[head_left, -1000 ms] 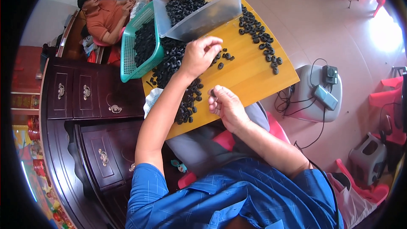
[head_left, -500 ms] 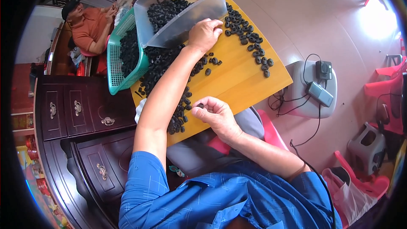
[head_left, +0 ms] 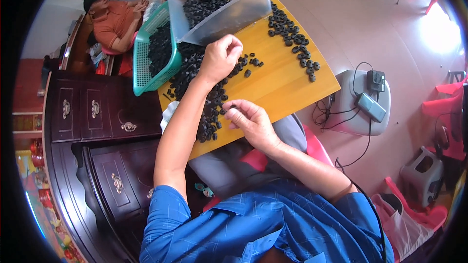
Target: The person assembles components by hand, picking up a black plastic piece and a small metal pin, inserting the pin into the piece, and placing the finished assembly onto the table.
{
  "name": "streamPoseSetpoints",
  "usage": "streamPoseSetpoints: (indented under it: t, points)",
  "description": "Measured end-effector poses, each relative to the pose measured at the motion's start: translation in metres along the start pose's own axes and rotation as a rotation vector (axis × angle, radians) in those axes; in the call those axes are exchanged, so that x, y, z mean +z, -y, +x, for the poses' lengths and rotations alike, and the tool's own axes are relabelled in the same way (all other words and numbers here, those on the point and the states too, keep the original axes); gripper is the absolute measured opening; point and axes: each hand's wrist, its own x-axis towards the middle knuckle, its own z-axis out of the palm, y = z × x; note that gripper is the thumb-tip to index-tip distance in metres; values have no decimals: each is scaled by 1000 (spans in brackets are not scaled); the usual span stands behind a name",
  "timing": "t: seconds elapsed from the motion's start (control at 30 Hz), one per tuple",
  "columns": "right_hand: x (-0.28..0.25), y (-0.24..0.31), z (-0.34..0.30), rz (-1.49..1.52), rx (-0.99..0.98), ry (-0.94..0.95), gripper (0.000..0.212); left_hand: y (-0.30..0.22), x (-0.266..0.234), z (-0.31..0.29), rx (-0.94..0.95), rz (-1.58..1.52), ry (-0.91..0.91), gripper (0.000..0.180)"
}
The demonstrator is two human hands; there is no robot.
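My left hand (head_left: 220, 57) is over the heap of small black parts (head_left: 191, 65), near the clear plastic bin. Its fingers are curled closed, and what they hold, if anything, is hidden. Closer to me, at the table's near edge, my right hand (head_left: 252, 125) pinches a small black part (head_left: 233, 108) between thumb and fingers. Just left of that hand lie more loose black parts (head_left: 209, 129). A band of round, slotted black pieces (head_left: 294, 39) runs along the table's right side.
A translucent bin (head_left: 222, 17) and a green basket (head_left: 140, 63), both holding black parts, stand on the yellow table (head_left: 280, 90). Another person (head_left: 114, 24) sits at far left. Dark drawers (head_left: 105, 112) adjoin on the left; a grey stool (head_left: 358, 109) bears cabled devices.
My left hand has moved left and towards me from the bin's right corner, its fingers curling in. My right hand stays near the table edge with the small part. The view has shifted slightly.
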Motion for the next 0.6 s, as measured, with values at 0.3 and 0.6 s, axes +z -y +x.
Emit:
streamPoseSetpoints:
  t: [0.3,0.6]
  points:
    - [-3,0,-4,-194,10,24,31,-45,-54,-137,-344,-386,-45,9]
    - [4,-4,-9,-192,-16,137,18,-64,-57,-171,-313,-373,-43,10]
